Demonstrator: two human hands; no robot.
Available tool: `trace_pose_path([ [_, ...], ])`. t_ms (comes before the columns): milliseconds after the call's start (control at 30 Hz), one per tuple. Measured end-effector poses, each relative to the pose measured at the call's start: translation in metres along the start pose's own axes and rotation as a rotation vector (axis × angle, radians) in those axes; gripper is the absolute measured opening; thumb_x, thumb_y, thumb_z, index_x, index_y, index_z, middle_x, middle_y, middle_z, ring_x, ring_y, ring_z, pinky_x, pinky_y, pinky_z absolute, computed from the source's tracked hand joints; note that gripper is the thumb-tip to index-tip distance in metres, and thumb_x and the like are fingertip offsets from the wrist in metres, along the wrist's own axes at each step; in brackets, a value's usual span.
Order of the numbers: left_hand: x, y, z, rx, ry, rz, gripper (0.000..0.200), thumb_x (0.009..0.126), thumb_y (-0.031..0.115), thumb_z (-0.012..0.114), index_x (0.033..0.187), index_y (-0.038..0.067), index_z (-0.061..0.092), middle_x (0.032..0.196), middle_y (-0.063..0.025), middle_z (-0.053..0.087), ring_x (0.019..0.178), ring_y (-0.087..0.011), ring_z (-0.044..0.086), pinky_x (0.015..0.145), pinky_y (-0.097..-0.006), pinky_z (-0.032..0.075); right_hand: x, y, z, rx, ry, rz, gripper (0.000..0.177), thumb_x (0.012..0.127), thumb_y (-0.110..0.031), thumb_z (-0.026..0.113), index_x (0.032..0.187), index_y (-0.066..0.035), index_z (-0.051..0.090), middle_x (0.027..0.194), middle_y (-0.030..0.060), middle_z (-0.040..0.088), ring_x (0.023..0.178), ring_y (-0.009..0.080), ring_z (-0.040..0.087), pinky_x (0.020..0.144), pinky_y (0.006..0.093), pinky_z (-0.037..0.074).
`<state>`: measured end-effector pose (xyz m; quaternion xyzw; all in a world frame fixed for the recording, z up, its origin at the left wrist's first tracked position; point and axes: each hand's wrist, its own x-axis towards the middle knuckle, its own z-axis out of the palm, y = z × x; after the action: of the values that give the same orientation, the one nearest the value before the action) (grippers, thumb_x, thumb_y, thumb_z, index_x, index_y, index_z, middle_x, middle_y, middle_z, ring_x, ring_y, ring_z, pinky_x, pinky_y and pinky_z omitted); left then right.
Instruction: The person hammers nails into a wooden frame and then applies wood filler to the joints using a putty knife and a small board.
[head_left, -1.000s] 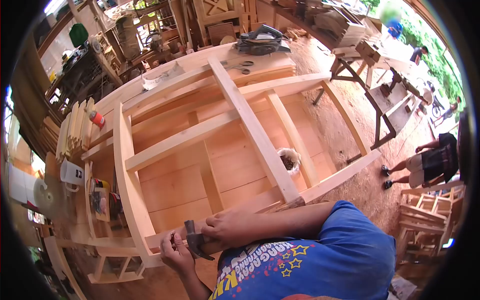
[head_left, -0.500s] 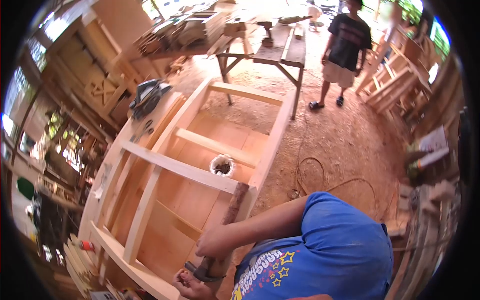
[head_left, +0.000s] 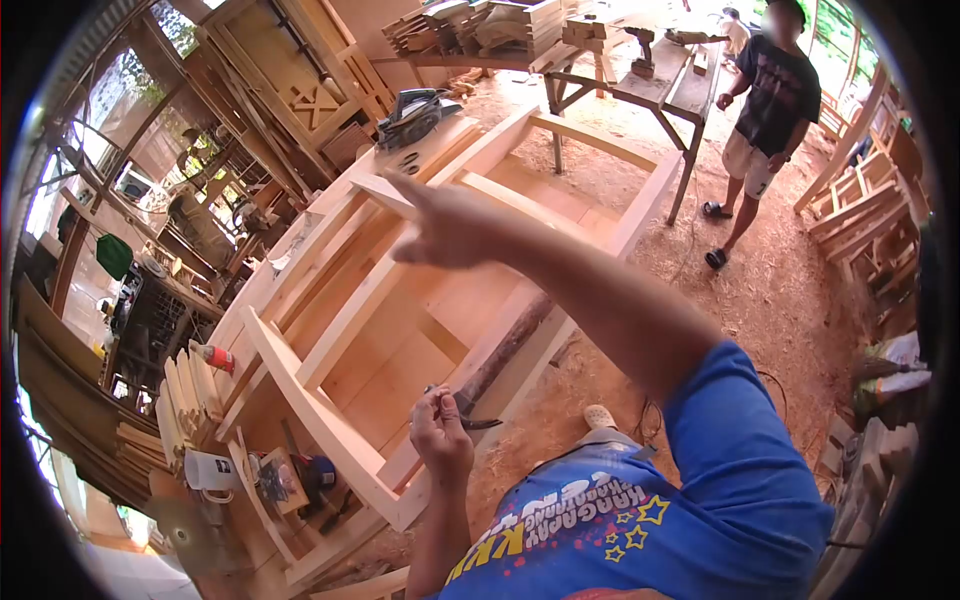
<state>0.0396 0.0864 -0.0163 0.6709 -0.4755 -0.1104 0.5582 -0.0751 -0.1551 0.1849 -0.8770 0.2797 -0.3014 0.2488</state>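
Observation:
My right hand [head_left: 450,228] reaches over the wooden frame [head_left: 345,335], empty, a finger stretched out and slightly blurred. Low in the view, my left hand [head_left: 440,425] is closed with fingertips pinched together; a small dark tip shows at them, too small to name. Right beside it lies a hammer [head_left: 500,365], its thick rough handle along the frame's near side rail and its dark claw head close to my left fingers. The frame has pale rails and crossbars over flat panels. My right forearm hides part of its middle.
Behind the frame, a power tool [head_left: 412,115] rests on a board. A workbench [head_left: 675,95] holds a drill [head_left: 643,52]. A person in a dark shirt [head_left: 780,85] stands at the right. A red-labelled container [head_left: 215,357] and a white pitcher [head_left: 208,472] are at the left.
My right hand has left the hammer handle and moved up and forward over the frame. My left hand has come up beside the hammer head. The view has shifted, and the white pot is now hidden.

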Motion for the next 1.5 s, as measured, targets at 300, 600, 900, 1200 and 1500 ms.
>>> trace_pose_path([
  [300, 0.001, 0.019, 0.004, 0.001, 0.031, -0.171, 0.021, 0.108, 0.017, 0.059, 0.112, -0.002, 0.065, 0.098, -0.0111, 0.075, 0.09, -0.0122, 0.068, 0.084, -0.027, 0.053, 0.135, -0.002, -0.031, -0.238, -0.167, 0.222, 0.094, 0.085, -0.029, 0.072, 0.153, 0.015, 0.026, 0.089, 0.021, 0.075, 0.081, 0.0332, 0.075, 0.071, 0.0421, 0.06],
  [600, 0.005, 0.006, 0.01, -0.008, 0.102, -0.194, 0.017, 0.107, 0.013, 0.059, 0.109, -0.002, 0.064, 0.096, -0.0111, 0.072, 0.09, -0.0155, 0.067, 0.086, -0.0298, 0.053, 0.15, 0.039, -0.046, -0.173, -0.235, 0.177, 0.1, 0.086, -0.025, 0.068, 0.159, 0.014, 0.01, 0.09, 0.0166, 0.077, 0.076, 0.0299, 0.075, 0.066, 0.0398, 0.061],
  [900, 0.008, 0.014, 0.015, 0.042, 0.146, -0.208, 0.022, 0.107, 0.019, 0.059, 0.106, -0.003, 0.064, 0.092, -0.0084, 0.068, 0.087, -0.0162, 0.063, 0.087, -0.0302, 0.05, 0.125, 0.082, -0.075, -0.135, -0.14, 0.221, 0.096, 0.083, -0.033, 0.074, 0.155, 0.011, 0.03, 0.115, 0.0191, 0.075, 0.112, 0.033, 0.071, 0.093, 0.0427, 0.058],
  [1200, 0.006, 0.017, 0.021, 0.104, 0.218, -0.192, 0.021, 0.108, 0.015, 0.059, 0.105, -0.005, 0.063, 0.091, -0.0111, 0.07, 0.085, -0.0156, 0.066, 0.082, -0.029, 0.053, 0.0, 0.078, 0.008, -0.178, -0.707, -0.395, 0.067, 0.084, -0.044, 0.08, 0.138, -0.006, 0.064, 0.118, 0.0226, 0.072, 0.112, 0.0411, 0.068, 0.098, 0.0501, 0.054],
  [1500, 0.001, 0.01, 0.02, 0.161, 0.295, -0.214, 0.023, 0.108, 0.018, 0.06, 0.103, -0.004, 0.064, 0.09, -0.0087, 0.071, 0.084, -0.0146, 0.066, 0.081, -0.0285, 0.054, -0.125, 0.094, 0.086, -0.071, -0.606, -0.498, 0.066, 0.071, -0.052, 0.087, 0.122, -0.012, 0.069, 0.104, 0.0093, 0.072, 0.102, 0.0282, 0.071, 0.085, 0.0403, 0.055],
])
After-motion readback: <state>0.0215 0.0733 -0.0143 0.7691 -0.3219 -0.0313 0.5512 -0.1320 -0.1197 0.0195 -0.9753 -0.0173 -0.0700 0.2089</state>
